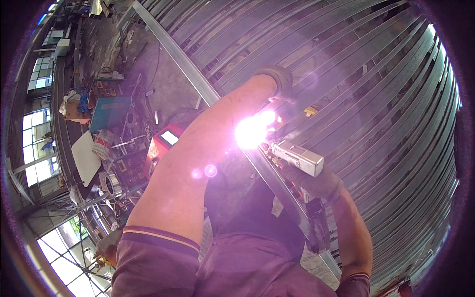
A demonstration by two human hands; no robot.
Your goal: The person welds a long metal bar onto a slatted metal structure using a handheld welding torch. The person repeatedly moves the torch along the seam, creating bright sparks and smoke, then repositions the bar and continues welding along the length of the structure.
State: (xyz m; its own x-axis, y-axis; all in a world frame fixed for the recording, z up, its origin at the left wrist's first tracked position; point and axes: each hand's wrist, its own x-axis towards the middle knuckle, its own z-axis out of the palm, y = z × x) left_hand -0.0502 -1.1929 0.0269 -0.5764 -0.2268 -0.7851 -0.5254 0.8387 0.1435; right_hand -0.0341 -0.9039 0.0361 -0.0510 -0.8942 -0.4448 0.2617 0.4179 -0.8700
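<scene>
A glaring white-pink welding arc (251, 131) burns over the frame's metal edge bar (269, 166). Just right of the glare, my gloved right hand (316, 182) is closed around a welding gun with a boxy silver body (299, 157); its tip is lost in the light. Beyond the arc, my gloved left hand (278, 81) rests among the bars, its fingers bent down and close together. What they grip is hidden. A small yellow piece (310, 111) lies near that hand.
Many long parallel metal bars (396, 148) fill the right side. On the left stand a red machine with a lit screen (161, 146), a teal machine (110, 114), a white bucket (102, 143) and a pale board (85, 158). Windows line the far left wall.
</scene>
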